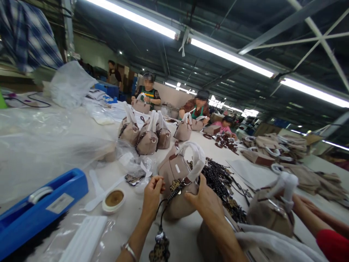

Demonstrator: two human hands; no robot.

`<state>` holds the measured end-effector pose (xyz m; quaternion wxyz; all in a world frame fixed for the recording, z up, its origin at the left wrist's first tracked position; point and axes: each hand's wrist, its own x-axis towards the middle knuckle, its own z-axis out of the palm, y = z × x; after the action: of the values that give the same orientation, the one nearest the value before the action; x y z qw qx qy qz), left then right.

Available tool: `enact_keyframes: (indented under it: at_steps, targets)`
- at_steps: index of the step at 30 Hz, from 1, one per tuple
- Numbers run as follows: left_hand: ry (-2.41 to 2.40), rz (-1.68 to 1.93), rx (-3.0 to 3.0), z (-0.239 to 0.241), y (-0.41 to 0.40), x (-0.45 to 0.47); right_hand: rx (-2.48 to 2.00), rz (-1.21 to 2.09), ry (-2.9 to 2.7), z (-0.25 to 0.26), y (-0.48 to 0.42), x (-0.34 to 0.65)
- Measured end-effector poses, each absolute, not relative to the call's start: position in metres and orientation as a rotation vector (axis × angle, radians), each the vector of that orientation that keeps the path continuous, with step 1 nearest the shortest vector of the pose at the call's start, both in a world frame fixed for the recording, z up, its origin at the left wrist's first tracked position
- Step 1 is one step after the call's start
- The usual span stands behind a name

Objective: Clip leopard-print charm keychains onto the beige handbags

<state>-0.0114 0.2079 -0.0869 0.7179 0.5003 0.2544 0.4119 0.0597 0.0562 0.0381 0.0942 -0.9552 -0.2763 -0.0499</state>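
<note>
A beige handbag [176, 169] with brown trim stands upright in front of me, its handle [198, 154] wrapped in white material. On its near side hangs a leopard-print charm with a dark beaded strap [172, 194]. A black cord runs down from it to a second leopard-print flower charm [159, 247]. My left hand [153, 193] is closed in a pinch just left of the bag; what its fingertips hold, if anything, is hidden. My right hand [206, 199] grips the bag's right side, thumb on the near face and fingers partly hidden.
Dark beaded straps [218, 178] lie heaped right of the bag. At left are a blue tape dispenser [68, 191] and a round tub of brown material [114, 198]. Several finished-looking bags [147, 140] stand behind. A co-worker's arm [311, 214] reaches toward another bag [269, 209] at right.
</note>
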Motion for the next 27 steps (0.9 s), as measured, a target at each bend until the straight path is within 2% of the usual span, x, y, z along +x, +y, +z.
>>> enact_keyframes:
  at_steps: [4,15,22,27]
  targets:
    - [0.620,0.892,1.085,-0.105,0.216,-0.006,-2.899,-0.071,-0.855,0.042,0.066,0.072]
    - [0.627,0.817,1.069,-0.109,0.223,-0.005,-2.265,-0.640,-0.571,0.085,0.131,0.126]
    - [0.638,0.726,1.136,-0.121,0.216,0.004,-2.178,-0.870,-0.493,0.104,0.200,0.197]
    - [0.655,0.695,1.132,-0.136,0.212,0.016,-2.184,-0.902,-0.498,0.110,0.250,0.256]
